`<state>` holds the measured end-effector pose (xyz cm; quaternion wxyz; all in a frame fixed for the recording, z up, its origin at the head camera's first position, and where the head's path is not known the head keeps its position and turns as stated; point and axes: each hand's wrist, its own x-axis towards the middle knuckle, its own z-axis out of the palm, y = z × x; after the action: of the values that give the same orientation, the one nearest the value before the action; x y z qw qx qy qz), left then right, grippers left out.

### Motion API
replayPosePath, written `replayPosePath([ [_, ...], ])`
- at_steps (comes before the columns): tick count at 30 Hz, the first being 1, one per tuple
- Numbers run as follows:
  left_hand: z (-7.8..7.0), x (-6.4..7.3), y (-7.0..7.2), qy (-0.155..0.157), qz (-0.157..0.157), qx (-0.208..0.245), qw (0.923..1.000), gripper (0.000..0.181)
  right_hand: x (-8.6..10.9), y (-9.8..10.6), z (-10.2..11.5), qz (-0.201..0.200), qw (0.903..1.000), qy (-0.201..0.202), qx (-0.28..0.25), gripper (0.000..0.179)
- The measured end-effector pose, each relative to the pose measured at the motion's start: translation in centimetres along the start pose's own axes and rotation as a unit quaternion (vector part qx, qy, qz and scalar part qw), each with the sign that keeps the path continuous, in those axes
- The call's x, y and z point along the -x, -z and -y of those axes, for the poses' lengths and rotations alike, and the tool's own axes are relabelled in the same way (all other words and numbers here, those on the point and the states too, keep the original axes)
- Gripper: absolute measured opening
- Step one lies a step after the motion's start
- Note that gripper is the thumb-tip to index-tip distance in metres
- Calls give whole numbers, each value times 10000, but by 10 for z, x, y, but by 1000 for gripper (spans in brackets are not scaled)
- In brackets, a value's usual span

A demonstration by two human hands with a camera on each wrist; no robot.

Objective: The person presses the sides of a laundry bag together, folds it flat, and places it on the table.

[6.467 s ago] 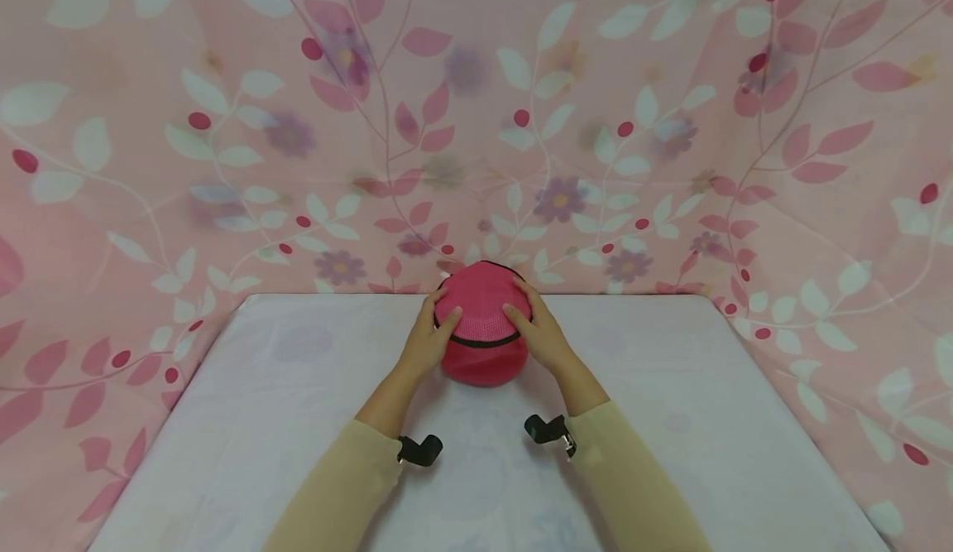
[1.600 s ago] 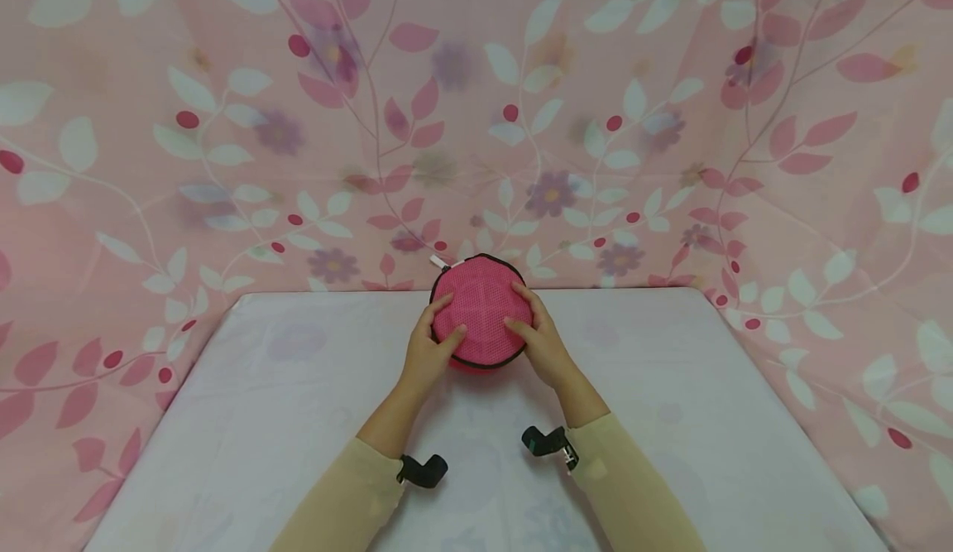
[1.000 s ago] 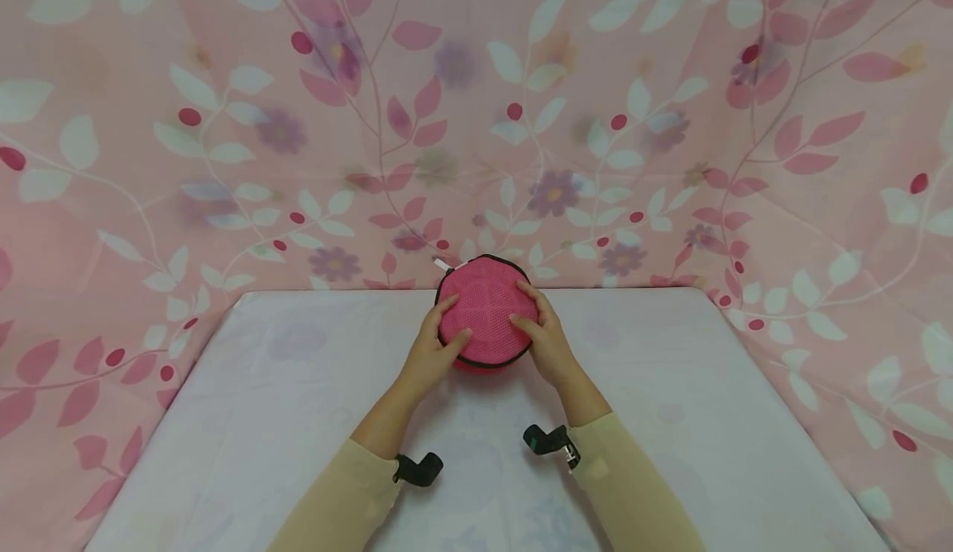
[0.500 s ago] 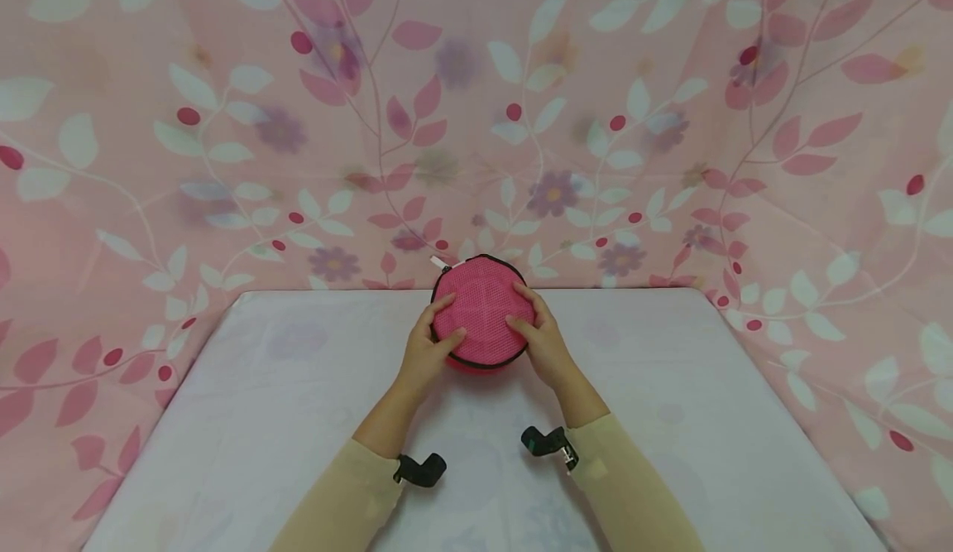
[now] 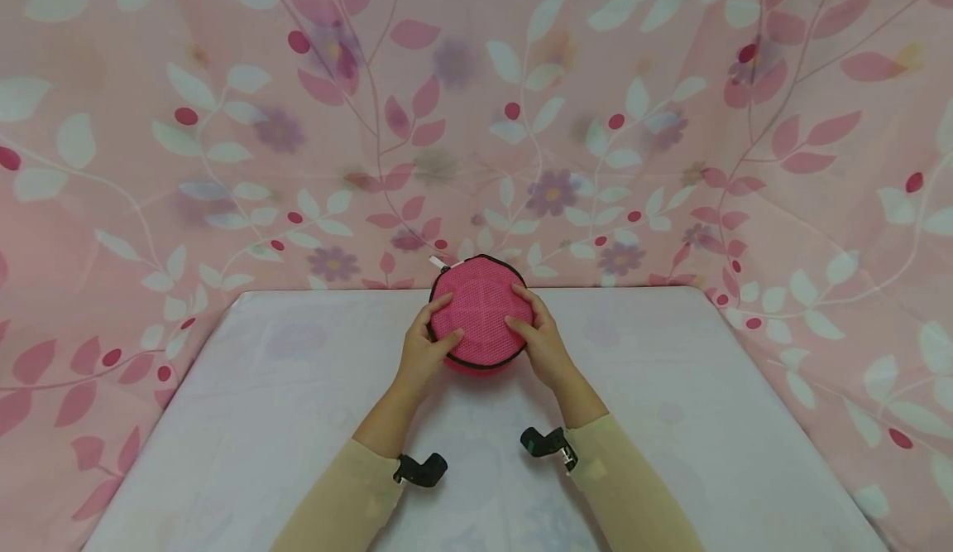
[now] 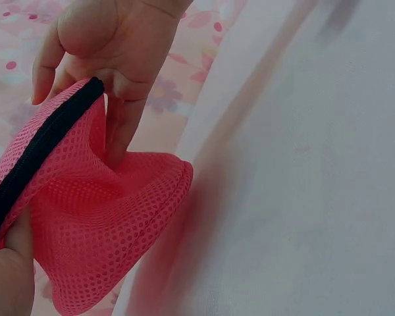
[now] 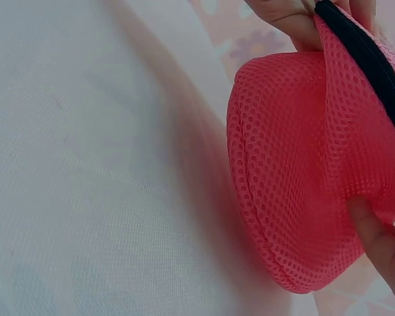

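A round pink mesh zip bag [image 5: 482,312] is held above the far part of the table, its domed face tilted up towards the head camera. My left hand [image 5: 426,352] grips its left side, thumb on the face. On the opposite side my right hand [image 5: 546,345] grips it in the same manner. A white zipper pull [image 5: 439,263] sticks out at the upper left rim. Both wrist views show the black zipper band [image 6: 43,151] and the lower mesh body [image 7: 276,171], creased and sagging. Parts of the fingers behind the bag are hidden in the head view.
A white cloth covers the table [image 5: 283,420]. Behind it hangs a pink floral backdrop [image 5: 476,122], close to the bag. Small black cameras are strapped at the left wrist [image 5: 423,470] and right wrist [image 5: 543,442].
Since the oldest frame the bag has tilted, so its domed face shows more fully and its lower red part less. Over the last second bag and hands barely move.
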<state>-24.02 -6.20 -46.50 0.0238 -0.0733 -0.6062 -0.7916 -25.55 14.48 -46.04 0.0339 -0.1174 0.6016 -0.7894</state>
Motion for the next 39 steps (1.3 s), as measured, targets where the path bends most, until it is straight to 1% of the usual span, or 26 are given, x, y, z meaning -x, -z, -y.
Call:
replayPosePath([
  [8, -2, 1, -2, 170, -52, 63, 9998, 65, 1, 0, 1, 86, 10000, -2, -49, 58],
  [12, -2, 1, -2, 170, 6, 85, 9998, 66, 2, 0, 1, 134, 9999, 39, -86, 57],
  [18, 1, 0, 0, 271, 121, 102, 9995, 66, 1, 0, 1, 192, 9997, 63, -145, 58],
  [22, 1, 0, -1, 297, 109, 126, 9994, 66, 2, 1, 0, 176, 9997, 76, -144, 57],
  [29, 5, -2, -1, 186, -63, -184, 9996, 66, 1, 0, -1, 156, 9997, 69, -200, 58],
  [33, 7, -3, 0, 206, -66, -251, 9994, 66, 1, 1, -2, 140, 9997, 47, -173, 58],
  [39, 8, -3, 1, 292, 9, -330, 9990, 64, 2, 3, -2, 109, 9999, 37, -78, 57],
])
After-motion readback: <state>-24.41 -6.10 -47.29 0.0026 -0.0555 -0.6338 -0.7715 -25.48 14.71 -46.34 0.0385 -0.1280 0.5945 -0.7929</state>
